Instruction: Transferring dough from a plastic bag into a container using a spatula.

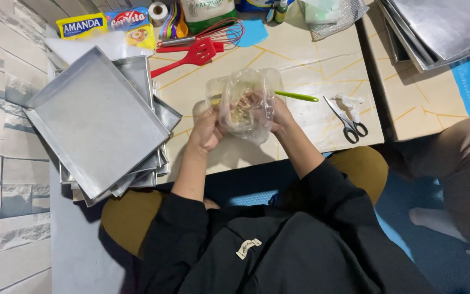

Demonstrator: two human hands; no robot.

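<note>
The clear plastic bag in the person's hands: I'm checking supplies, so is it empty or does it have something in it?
Not empty. The clear plastic bag, held between left hand and right hand, shows a brownish, crumbly mass through its film. What it is, cannot tell.

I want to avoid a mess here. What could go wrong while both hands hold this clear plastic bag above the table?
The clear plastic bag, held between the left hand and right hand, might spill its contents onto the table. The scissors lie close by the right hand; an elbow could knock them off.
</note>
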